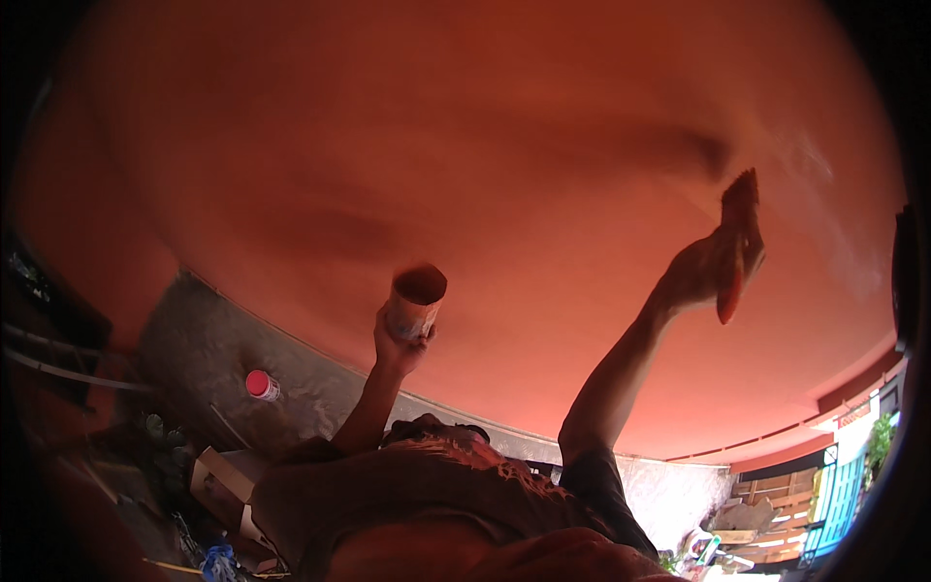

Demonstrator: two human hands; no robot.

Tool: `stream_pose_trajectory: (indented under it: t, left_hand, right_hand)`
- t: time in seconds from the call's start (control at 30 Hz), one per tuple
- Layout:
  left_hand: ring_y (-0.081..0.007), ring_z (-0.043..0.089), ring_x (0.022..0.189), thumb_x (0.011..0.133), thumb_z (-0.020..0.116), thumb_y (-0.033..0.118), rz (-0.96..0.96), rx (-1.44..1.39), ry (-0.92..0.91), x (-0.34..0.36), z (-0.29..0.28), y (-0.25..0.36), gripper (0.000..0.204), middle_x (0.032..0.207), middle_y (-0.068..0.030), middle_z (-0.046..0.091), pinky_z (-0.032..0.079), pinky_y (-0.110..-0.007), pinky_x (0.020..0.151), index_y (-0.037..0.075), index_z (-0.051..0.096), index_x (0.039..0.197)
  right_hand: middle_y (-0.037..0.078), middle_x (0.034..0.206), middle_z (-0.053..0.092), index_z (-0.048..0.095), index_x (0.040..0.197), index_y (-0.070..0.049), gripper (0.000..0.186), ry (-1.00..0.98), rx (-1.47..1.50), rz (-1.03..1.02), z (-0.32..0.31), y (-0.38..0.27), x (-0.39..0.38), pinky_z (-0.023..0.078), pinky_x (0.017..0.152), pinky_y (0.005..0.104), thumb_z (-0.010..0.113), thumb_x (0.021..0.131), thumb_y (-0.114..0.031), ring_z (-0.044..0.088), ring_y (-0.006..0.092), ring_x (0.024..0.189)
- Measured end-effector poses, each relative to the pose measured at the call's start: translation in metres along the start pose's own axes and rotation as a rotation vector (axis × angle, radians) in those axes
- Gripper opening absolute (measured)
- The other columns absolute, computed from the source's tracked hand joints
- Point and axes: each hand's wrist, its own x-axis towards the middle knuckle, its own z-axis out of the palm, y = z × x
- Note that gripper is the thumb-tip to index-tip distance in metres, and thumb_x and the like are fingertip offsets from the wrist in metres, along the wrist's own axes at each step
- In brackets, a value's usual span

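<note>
An orange-red painted wall [465, 145] fills most of the view before me. My right hand [713, 267] is raised at the right, closed round the handle of a paintbrush [741, 189]. The brush points upward, and its dark bristles are close to the wall; whether they touch it I cannot tell. Lower and nearer the middle, my left hand [400, 344] wraps round a paint-smeared cup-like container [415, 308]. Its open mouth is dark inside, and the contents cannot be made out.
A small bucket [262, 385] with red at its top stands on the grey floor [208, 339] at the left. Cardboard [221, 480] and clutter lie at lower left. Wooden planks [776, 504] and a blue gate-like frame [840, 500] are at lower right.
</note>
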Motion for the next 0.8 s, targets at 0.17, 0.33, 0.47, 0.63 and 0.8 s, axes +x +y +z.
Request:
stream_pose_trajectory:
  t: [0.17,0.33,0.47,0.63,0.8]
  left_hand:
    - [-0.0361,0.07,0.085,0.094,0.053,0.056,0.005,-0.058,-0.028,0.008,-0.024,-0.002,0.058,0.106,-0.0144,0.069,0.06,-0.032,0.056,0.009,0.061,0.126]
    - [-0.0364,0.069,0.084,0.093,0.053,0.058,-0.039,-0.136,0.046,0.001,-0.019,-0.009,0.061,0.102,-0.0156,0.068,0.059,-0.032,0.056,0.007,0.06,0.126]
    - [-0.0356,0.069,0.083,0.093,0.053,0.059,0.018,-0.112,0.063,-0.003,-0.02,-0.013,0.062,0.102,-0.0146,0.068,0.059,-0.032,0.055,0.008,0.06,0.127]
    - [-0.0346,0.069,0.082,0.093,0.053,0.059,0.049,-0.052,0.07,-0.007,-0.02,-0.006,0.06,0.104,-0.013,0.069,0.059,-0.032,0.054,0.009,0.06,0.126]
    - [-0.0347,0.069,0.082,0.093,0.055,0.059,0.113,-0.068,0.122,-0.005,-0.019,-0.009,0.059,0.105,-0.0127,0.069,0.058,-0.03,0.052,0.011,0.061,0.126]
  right_hand:
    - [0.014,0.138,0.057,0.064,0.13,-0.011,0.057,-0.673,-0.256,-0.154,0.087,-0.052,-0.102,0.056,0.093,0.0452,0.072,0.074,-0.016,0.057,0.0336,0.127]
    - [0.009,0.116,0.064,0.065,0.108,-0.011,0.036,-1.03,0.168,-0.148,0.179,-0.117,-0.158,0.057,0.064,0.0446,0.071,0.073,-0.006,0.067,0.0326,0.097]
    - [0.012,0.111,0.068,0.067,0.112,-0.011,0.032,-0.934,0.05,-0.014,0.171,-0.071,-0.127,0.057,0.056,0.0425,0.07,0.081,-0.008,0.071,0.0318,0.081]
    - [0.014,0.104,0.071,0.067,0.106,0.005,0.014,-0.261,0.04,0.045,0.086,0.005,-0.015,0.058,0.082,0.0351,0.058,0.095,0.007,0.07,0.0259,0.095]
    - [0.015,0.106,0.069,0.065,0.109,0.0,0.017,-0.384,-0.186,-0.218,0.079,-0.018,-0.006,0.059,0.076,0.04,0.068,0.093,-0.005,0.068,0.0333,0.098]
